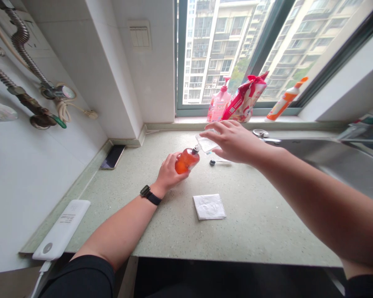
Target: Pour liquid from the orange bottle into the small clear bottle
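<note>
My left hand (169,171) is wrapped round a bottle of orange liquid (184,162), which leans to the right above the counter. In my right hand (230,138) is a clear bottle (207,144), tipped so that its narrow neck meets the dark mouth of the orange one. Whether liquid is flowing between them I cannot tell. Just below my right hand, a black pump top with a pale tube (212,163) lies on the counter. Nearer to me rests a folded white paper towel (209,206).
A phone (112,157) and a white power bank (62,229) with a cable lie left on the counter (251,231). On the windowsill stand a pink pump bottle (219,101), a red bag (245,97) and an orange-white bottle (284,101). The metal sink (354,165) is at right; pipes (27,103) run along the left wall.
</note>
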